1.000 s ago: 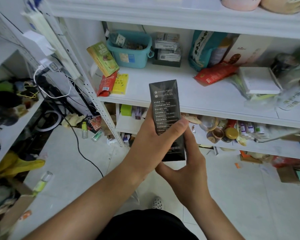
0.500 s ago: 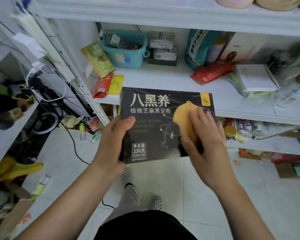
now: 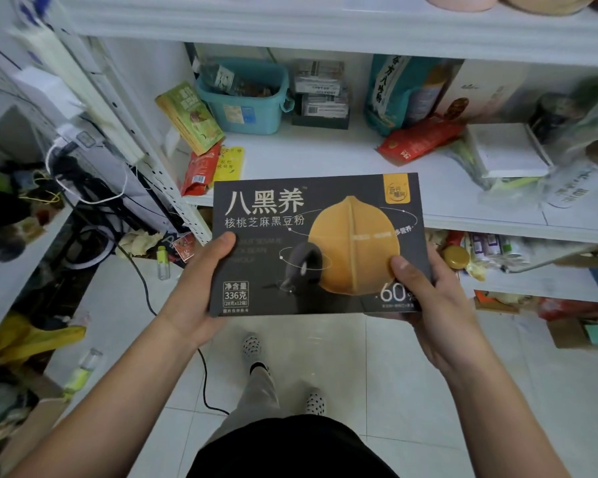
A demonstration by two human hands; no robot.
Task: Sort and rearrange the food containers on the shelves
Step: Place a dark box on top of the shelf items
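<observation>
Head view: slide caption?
Left hand and right hand hold a black food box face-up before the cluttered white shelf.

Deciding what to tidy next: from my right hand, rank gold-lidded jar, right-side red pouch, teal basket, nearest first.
1. Gold-lidded jar, lower shelf, just beyond the right hand.
2. Red pouch, middle shelf, right side.
3. Teal basket, middle shelf, back left.
</observation>
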